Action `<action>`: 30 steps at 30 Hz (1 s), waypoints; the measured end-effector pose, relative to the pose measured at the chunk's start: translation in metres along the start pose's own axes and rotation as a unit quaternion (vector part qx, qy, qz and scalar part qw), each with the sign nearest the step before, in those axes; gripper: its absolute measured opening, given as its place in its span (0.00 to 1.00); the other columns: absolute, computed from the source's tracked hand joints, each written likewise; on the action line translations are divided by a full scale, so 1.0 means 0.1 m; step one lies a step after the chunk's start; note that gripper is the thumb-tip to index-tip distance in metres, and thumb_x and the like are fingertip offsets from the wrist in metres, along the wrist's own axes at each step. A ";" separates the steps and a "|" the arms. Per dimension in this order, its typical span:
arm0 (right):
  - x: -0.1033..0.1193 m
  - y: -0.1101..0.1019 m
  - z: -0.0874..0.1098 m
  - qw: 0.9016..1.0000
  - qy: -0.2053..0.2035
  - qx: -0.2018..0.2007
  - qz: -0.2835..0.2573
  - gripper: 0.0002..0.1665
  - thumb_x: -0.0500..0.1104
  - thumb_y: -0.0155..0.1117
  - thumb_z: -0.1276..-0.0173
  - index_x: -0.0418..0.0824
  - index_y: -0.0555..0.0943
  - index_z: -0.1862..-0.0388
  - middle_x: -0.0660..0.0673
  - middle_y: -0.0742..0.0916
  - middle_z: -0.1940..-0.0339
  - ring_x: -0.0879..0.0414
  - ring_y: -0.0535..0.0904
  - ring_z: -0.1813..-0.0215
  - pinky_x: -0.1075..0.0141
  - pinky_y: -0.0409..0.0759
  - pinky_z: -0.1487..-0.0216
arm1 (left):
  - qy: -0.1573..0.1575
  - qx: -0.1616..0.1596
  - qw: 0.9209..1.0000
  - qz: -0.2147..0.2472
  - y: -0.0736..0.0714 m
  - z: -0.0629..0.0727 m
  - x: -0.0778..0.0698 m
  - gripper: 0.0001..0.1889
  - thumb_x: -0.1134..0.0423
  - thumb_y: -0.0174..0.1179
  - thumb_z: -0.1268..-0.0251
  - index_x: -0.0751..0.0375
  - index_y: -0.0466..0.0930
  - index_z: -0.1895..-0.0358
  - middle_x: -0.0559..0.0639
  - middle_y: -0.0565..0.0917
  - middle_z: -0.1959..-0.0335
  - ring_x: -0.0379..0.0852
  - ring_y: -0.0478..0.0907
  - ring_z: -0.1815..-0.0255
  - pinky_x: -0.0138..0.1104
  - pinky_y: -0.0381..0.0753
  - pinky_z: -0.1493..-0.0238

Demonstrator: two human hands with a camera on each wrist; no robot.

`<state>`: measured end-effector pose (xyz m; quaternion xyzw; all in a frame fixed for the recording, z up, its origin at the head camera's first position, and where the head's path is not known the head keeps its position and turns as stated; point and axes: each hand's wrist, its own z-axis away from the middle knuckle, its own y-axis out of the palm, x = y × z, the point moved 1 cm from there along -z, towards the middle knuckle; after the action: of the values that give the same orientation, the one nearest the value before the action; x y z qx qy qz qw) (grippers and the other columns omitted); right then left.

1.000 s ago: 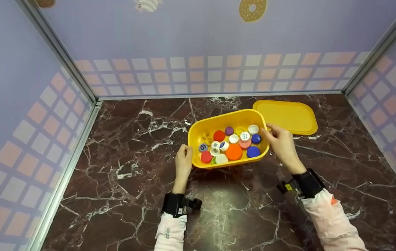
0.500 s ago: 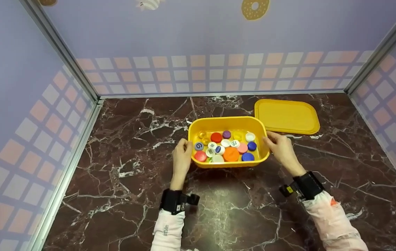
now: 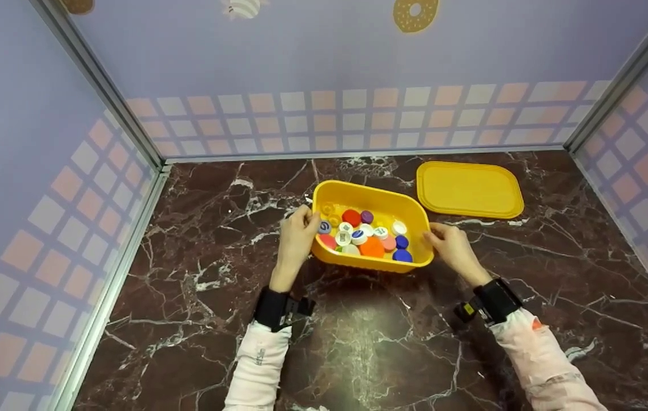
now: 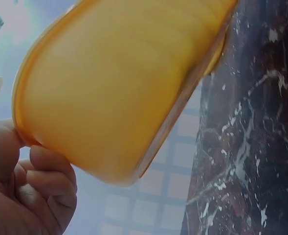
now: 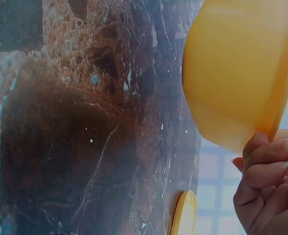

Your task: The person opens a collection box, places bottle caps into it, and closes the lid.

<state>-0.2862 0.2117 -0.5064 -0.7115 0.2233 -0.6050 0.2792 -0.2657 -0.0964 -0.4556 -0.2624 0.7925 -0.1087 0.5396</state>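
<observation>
A yellow plastic box (image 3: pixel 366 195) is held up off the dark marbled table, tilted so its right end sits lower in the head view. Several bottle caps lie inside, among them an orange cap (image 3: pixel 372 248), a red cap (image 3: pixel 351 217), a purple cap (image 3: pixel 367 217) and a blue cap (image 3: pixel 402 256). My left hand (image 3: pixel 296 237) pinches the rim at the left end, its fingers curled under in the left wrist view. On the opposite end, my right hand (image 3: pixel 454 246) pinches the rim between thumb and fingers.
A yellow lid (image 3: pixel 470 189) lies flat on the marbled table (image 3: pixel 215 319), behind and right of the box. Lilac walls with a checkered band (image 3: pixel 352 114) enclose the table at the back and both sides.
The box has swung from left end low, through about level, to right end low. My left hand has moved up and away; the right has come down slightly. The caps have shifted a little left.
</observation>
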 end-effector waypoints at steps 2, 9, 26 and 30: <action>0.00 -0.01 -0.01 1.000 0.003 0.002 0.000 0.17 0.38 0.55 0.34 0.28 0.77 0.51 0.36 0.83 0.64 0.50 0.79 0.67 0.64 0.74 0.71 | 0.002 0.007 1.000 -0.009 0.00 -0.01 0.03 0.13 0.68 0.55 0.42 0.57 0.63 0.82 0.43 0.62 0.87 0.40 0.61 0.85 0.30 0.57 0.84; 0.03 -0.11 -0.08 1.000 0.003 -0.003 0.003 0.19 0.40 0.55 0.34 0.28 0.76 0.49 0.38 0.83 0.68 0.51 0.76 0.77 0.68 0.70 0.80 | 0.017 0.033 0.998 -0.057 0.04 -0.02 0.17 0.14 0.69 0.54 0.42 0.58 0.62 0.82 0.44 0.63 0.87 0.42 0.61 0.86 0.32 0.58 0.84; 0.27 -0.38 -0.20 0.998 -0.041 -0.035 0.033 0.17 0.40 0.55 0.34 0.29 0.77 0.50 0.44 0.78 0.82 0.56 0.69 0.83 0.70 0.64 0.84 | -0.048 0.136 0.970 -0.195 0.19 0.02 0.37 0.12 0.63 0.52 0.40 0.59 0.64 0.80 0.47 0.62 0.86 0.46 0.64 0.85 0.35 0.60 0.84; 0.25 -0.37 -0.18 0.997 -0.052 -0.044 0.048 0.16 0.40 0.55 0.34 0.30 0.78 0.52 0.45 0.78 0.83 0.56 0.69 0.83 0.69 0.65 0.84 | -0.037 0.125 0.972 -0.194 0.18 0.01 0.34 0.12 0.62 0.53 0.40 0.60 0.65 0.80 0.47 0.63 0.87 0.47 0.65 0.85 0.36 0.62 0.84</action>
<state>-0.3004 0.2208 -0.4614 -0.7419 0.2684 -0.5429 0.2876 -0.2797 -0.0995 -0.4907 -0.3456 0.6862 -0.2997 0.5655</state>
